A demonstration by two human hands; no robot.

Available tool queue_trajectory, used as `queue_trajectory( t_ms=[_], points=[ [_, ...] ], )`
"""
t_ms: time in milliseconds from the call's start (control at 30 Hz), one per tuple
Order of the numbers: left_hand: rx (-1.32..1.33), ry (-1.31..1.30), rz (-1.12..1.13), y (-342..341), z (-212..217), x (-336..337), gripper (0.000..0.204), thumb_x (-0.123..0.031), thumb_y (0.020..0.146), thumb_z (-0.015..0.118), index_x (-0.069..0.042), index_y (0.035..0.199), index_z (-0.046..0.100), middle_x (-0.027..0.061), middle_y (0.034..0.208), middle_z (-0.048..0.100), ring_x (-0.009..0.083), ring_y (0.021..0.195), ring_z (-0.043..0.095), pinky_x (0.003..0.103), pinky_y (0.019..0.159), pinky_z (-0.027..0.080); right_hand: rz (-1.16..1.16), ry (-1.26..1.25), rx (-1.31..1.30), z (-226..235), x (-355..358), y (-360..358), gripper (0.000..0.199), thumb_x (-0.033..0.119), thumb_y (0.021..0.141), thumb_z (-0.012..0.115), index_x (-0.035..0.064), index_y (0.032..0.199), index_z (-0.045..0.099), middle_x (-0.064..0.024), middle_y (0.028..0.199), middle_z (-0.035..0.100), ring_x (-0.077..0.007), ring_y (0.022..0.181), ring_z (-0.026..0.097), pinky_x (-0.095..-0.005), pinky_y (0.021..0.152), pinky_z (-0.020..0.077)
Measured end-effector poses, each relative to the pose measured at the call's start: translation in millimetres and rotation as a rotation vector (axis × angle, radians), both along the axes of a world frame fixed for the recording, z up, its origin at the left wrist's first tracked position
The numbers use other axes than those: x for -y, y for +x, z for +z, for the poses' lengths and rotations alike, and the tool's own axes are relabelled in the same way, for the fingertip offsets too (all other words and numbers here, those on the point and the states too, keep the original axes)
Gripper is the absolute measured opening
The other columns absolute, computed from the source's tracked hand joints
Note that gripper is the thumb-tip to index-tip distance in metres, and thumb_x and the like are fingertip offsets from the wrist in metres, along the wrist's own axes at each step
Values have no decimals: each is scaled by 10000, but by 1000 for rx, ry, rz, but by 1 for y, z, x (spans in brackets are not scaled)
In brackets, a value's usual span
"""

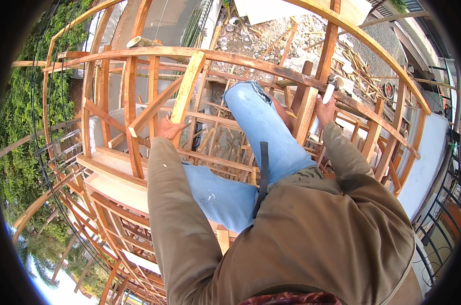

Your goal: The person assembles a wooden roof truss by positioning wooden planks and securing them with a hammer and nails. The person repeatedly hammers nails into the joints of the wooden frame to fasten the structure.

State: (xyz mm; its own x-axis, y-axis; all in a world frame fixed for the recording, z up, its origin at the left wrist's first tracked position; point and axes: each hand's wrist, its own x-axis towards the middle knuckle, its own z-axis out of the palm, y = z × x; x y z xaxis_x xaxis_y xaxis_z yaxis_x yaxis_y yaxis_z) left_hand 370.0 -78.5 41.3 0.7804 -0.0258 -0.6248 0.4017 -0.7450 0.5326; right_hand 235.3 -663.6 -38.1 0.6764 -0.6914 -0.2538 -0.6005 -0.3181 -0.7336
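I sit high up on a wooden frame of reddish beams, my knee in light blue jeans raised between the timbers. My left hand grips the lower end of a pale wooden batten that leans up to the curved top rail. My right hand is closed around a white-handled tool, apparently a hammer, held against an upright wooden post. The tool's head is partly hidden behind the rail.
Several crossed beams and slats lie below my legs. Rubble and loose wood scraps cover the ground far below. Green foliage and cables are at the left, a white ledge and a dark metal railing at the right.
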Motion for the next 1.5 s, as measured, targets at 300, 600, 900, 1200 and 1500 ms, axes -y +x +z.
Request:
queue_trajectory(
  t_ms=[300,600,900,1200,1500],
  points=[
    [-222,38,19,-11,-32,13,454,-207,740,830,-4,1132,721,121,1024,763,215,930,714,351,867,547,72,115,78,6,-5,16,360,291,936,726,-6,1073,578,-120,935,619,-234,888,593,-421,826,490],
    [-90,95,26,-27,-47,41,420,-152,735,804,39,1095,698,152,1004,756,245,902,733,382,827,565,-2,329,136,24,18,-6,292,268,985,682,18,1084,570,-91,908,660,-166,816,621,-356,705,519],
    [-5,289,11,-17,-28,35,471,-215,711,814,52,1083,705,167,977,761,265,894,744,384,819,570,32,-33,-169,45,31,-125,299,260,988,656,-8,1077,560,-179,904,695,-292,860,699,-440,765,532],
    [-60,68,-39,-15,-43,24,391,-163,721,768,51,1044,722,139,984,759,223,886,722,361,807,552,92,12,-458,46,26,-220,476,344,956,674,-7,1247,538,-304,1113,672,-496,1081,642,-555,920,497],
    [97,-45,97,-33,-56,22,389,-157,751,762,33,1081,680,120,981,751,232,887,714,374,813,545,326,70,-752,23,19,-241,546,411,939,686,-39,1217,547,-344,1117,666,-492,1105,645,-552,966,488]
  ],
)
